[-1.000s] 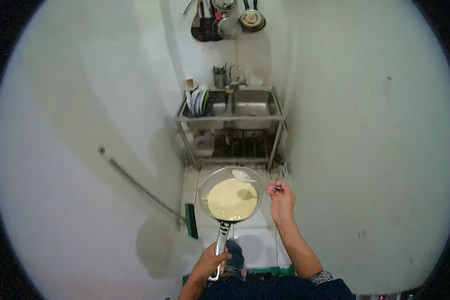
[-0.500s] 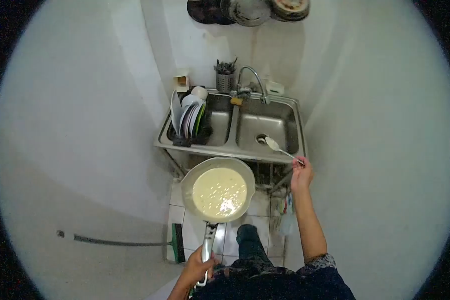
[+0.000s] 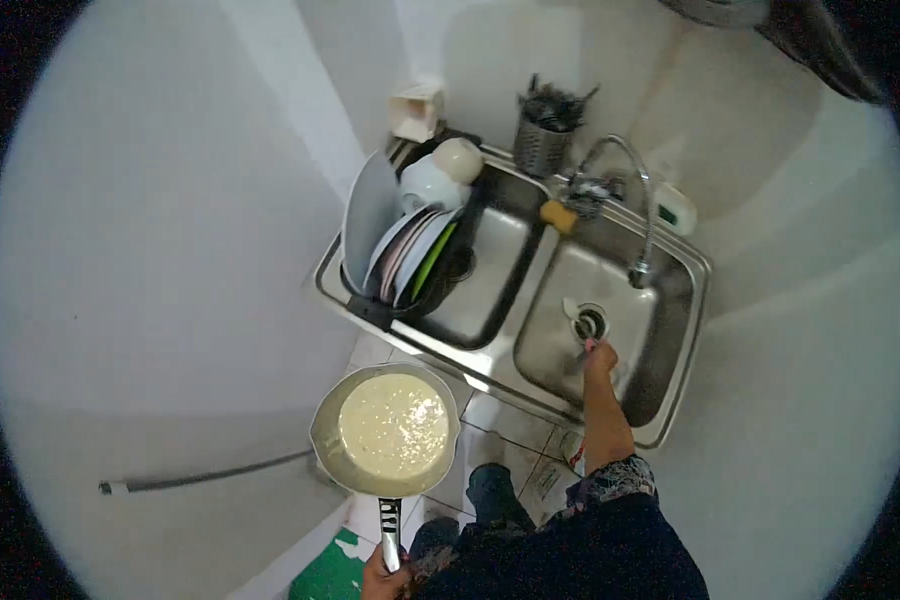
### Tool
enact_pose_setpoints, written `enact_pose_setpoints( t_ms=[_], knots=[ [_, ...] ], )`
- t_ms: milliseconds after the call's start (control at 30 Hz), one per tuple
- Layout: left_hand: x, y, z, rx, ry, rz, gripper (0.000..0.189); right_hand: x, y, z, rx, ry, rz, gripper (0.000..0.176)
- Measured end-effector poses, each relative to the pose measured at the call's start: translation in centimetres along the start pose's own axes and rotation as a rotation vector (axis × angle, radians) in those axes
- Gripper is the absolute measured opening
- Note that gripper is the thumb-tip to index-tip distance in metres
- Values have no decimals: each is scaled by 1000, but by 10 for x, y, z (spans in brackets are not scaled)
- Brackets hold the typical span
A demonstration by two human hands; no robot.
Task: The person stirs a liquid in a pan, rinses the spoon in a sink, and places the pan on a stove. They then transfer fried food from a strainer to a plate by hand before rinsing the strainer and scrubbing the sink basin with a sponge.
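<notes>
Right fingers: closed together on the handle end of the thin metal spoon with a pale bowl [image 3: 573,311] (the grip is too small to be read more finely).
Right hand [image 3: 600,356]: held low inside the right basin of the stainless steel double sink [image 3: 692,340]; the spoon's bowl is seen just beside the round drain hole [image 3: 591,323].
Left fingers: wrapped round the metal handle of the round grey frying pan [image 3: 319,445].
Left hand [image 3: 378,578]: partly cut off by the bottom edge.
Pan: held level above the tiled floor, near the sink's front rim but apart from it; its base is covered by pale yellow bubbly batter [image 3: 390,428].
Left basin: filled by upright plates in a dark rack [image 3: 402,262], with white bowls [image 3: 440,172] stacked at the back.
Behind the sink: a curved chrome tap [image 3: 638,195] and a mesh cutlery holder [image 3: 542,140] are set against the wall.
</notes>
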State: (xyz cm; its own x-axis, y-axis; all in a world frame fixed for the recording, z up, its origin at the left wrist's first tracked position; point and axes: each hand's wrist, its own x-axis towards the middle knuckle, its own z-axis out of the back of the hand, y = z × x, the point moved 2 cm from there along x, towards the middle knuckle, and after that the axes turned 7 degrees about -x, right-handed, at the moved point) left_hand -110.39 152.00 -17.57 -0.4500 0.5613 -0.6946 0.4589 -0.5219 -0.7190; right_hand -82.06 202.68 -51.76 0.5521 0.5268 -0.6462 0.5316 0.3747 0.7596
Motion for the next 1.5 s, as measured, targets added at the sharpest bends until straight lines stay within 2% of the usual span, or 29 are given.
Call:
enact_pose_setpoints(
  t_ms=[33,67,100,133,167,200,233,267,333,400,467,500,533,600,667,733,800,833,900,967,1033,1133,1200,1233,1267,1333,1400,1433,1500],
  knots=[
    [7,16,19,408,16,-131,25,17,-11,3,-69,3,-13,9],
    [-4,0,5,386,-24,-110,25,37,-24,9,-145,13,-29,9],
    [-13,-39,-17,307,-20,-24,24,49,-33,12,-331,81,68,15],
    [-19,-62,-29,216,-24,52,24,72,-37,18,-1002,147,514,22],
    [-26,-64,-24,108,2,123,25,79,-33,19,-1479,90,929,28],
    [-32,-58,-19,-7,32,180,26,89,-29,22,-1663,-91,1268,34],
    [-36,-46,-11,47,27,116,28,124,-48,18,-1503,-684,1619,41],
    [-47,-40,-5,2,-26,101,28,76,25,18,-1782,135,1771,30],
    [-57,-37,8,-214,30,88,28,-21,62,5,-1109,227,1470,34],
    [-82,-8,30,-293,24,32,27,-165,112,-1,-985,325,1359,33],
    [-110,-6,56,-281,53,6,27,-234,114,3,-1013,395,1466,31],
    [-132,-9,74,-252,97,123,27,-228,104,11,-1136,435,1656,30],
    [-155,-12,86,-288,101,76,26,-231,91,12,-1240,469,1859,30],
    [-190,30,115,-351,133,-11,27,-315,70,23,-882,846,1533,30],
    [-235,65,128,-450,25,-45,31,-323,25,38,-907,835,1502,32],
    [-279,99,151,-528,-64,-86,36,-353,-16,44,-645,1053,1121,29],
    [-312,146,176,-527,-5,61,52,-488,-28,111,-1307,1058,1340,48],
    [-318,189,181,-564,-46,-53,59,-521,-48,131,-1319,1146,1454,43],
    [-353,227,207,-611,-109,-80,59,-555,-94,156,-1334,1314,1603,39],
    [-383,255,227,-636,-148,-96,60,-573,-149,175,-1447,1549,1567,41],
    [-394,281,227,-693,-294,-144,57,-569,-209,181,-1649,1807,1497,43],
    [-409,333,245,-813,-409,-146,57,-579,-300,196,-2027,2195,1303,48],
    [-435,332,264,-911,-497,-209,54,-588,-365,207,-2147,2454,1121,51],
    [-445,334,279,-988,-569,-262,51,-596,-399,215,-2119,2570,1035,53],
    [-449,348,291,-997,-597,-280,51,-634,-420,236,-2098,2610,1056,53],
    [-452,375,314,-1010,-684,-267,44,-755,-432,317,-1647,2711,958,24],
    [-469,380,346,-1056,-746,-311,39,-830,-469,376,-1216,2808,676,16],
    [-479,384,364,-1098,-847,-326,34,-907,-451,415,-1526,2805,936,13],
    [-502,386,396,-1294,-954,-354,30,-972,-493,466,-1473,3021,836,14]
  ],
)
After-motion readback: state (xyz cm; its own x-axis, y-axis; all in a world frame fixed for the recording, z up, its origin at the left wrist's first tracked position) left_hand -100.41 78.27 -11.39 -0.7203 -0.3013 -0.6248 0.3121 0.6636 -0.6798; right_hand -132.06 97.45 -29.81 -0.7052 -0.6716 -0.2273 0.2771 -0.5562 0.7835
